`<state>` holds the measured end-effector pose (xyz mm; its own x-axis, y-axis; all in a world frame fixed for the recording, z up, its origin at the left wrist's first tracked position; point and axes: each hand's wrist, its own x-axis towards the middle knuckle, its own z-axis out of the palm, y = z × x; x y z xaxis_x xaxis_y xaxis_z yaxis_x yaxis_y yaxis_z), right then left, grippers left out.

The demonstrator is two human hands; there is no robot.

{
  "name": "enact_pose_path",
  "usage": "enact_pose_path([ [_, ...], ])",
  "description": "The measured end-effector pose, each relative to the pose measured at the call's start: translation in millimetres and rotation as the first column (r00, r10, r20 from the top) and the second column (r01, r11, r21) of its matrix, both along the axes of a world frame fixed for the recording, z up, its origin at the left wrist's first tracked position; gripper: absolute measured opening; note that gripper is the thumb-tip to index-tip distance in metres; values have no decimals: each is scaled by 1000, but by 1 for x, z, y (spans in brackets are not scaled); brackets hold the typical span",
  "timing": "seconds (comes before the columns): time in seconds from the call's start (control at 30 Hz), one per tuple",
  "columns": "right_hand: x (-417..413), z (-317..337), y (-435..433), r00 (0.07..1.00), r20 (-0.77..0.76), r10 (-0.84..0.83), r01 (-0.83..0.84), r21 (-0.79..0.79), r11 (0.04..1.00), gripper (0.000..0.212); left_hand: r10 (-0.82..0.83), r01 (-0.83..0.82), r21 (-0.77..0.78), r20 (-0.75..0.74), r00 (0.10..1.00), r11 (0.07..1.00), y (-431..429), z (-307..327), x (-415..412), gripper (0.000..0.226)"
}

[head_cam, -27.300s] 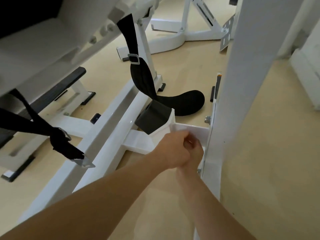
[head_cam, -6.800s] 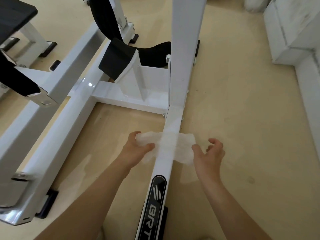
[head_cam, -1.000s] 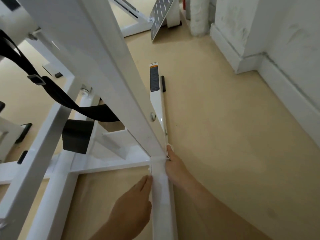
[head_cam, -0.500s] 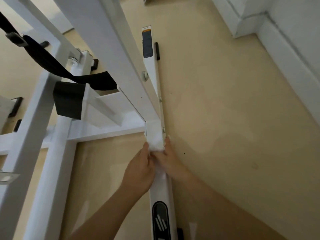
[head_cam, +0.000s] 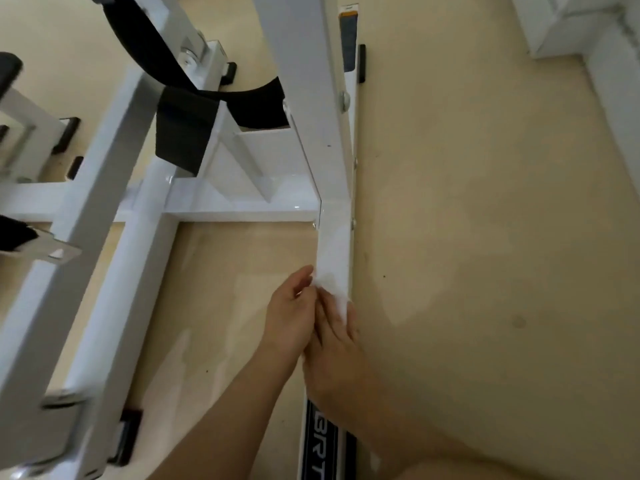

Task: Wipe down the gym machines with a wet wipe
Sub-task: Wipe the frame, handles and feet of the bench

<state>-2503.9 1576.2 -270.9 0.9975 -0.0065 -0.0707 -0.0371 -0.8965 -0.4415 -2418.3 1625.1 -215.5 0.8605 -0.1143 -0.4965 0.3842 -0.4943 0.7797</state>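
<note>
The wet wipe lies on the floor rail, partly under the right hand and just right of the left hand, with the slanted post ahead of both and the crossbar ahead-left.

I am reading just one marking: white letters "BRT" on a black label lying along the white base rail at the bottom of my view, the letters running lengthwise. Farther up the same rail an orange-and-dark sticker is showing, its print blurring beyond reading.
</note>
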Motion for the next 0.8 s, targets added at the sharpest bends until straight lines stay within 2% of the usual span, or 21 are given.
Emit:
enact_pose_path([
  [0.1,31,12,-25,946,-36,321,-323,-148,935,61,132,-132,-12,13,991,991,21,-4,-6,28],
  [0.2,76,33,-48,933,-191,306,-350,-278,894,46,199,-201,30,57,978,979,47,-3,-7,35],
  [0.27,86,42,-43,902,-256,349,-424,-363,830,45,219,-221,35,37,975,975,60,-1,-8,35],
  [0.37,48,42,-18,798,-286,530,-600,-300,742,51,161,-162,-3,-58,985,987,70,-2,-15,34],
  [0.5,-25,27,15,637,-153,756,-768,-213,604,51,110,-117,-32,-165,980,993,74,-3,-28,33],
  [0.57,-51,24,29,550,-148,822,-833,-163,528,50,75,-84,-32,-217,973,996,77,-2,-31,33],
  [0.63,-56,25,29,499,-179,848,-866,-77,494,51,36,-42,-16,-264,964,999,78,-1,-32,33],
  [0.67,-50,20,23,511,-146,847,-860,-89,503,54,10,-13,-10,-273,962,1000,79,1,-33,33],
  [0.7,-39,19,14,569,-101,816,-821,-126,557,58,-29,29,-4,-272,962,1000,79,2,-33,34],
  [0.77,4,29,-10,745,-39,666,-651,-256,714,60,-112,117,8,-242,964,993,77,4,-32,36],
  [0.8,24,35,-18,792,-67,607,-593,-322,738,60,-140,148,17,-220,965,989,77,5,-33,37],
])
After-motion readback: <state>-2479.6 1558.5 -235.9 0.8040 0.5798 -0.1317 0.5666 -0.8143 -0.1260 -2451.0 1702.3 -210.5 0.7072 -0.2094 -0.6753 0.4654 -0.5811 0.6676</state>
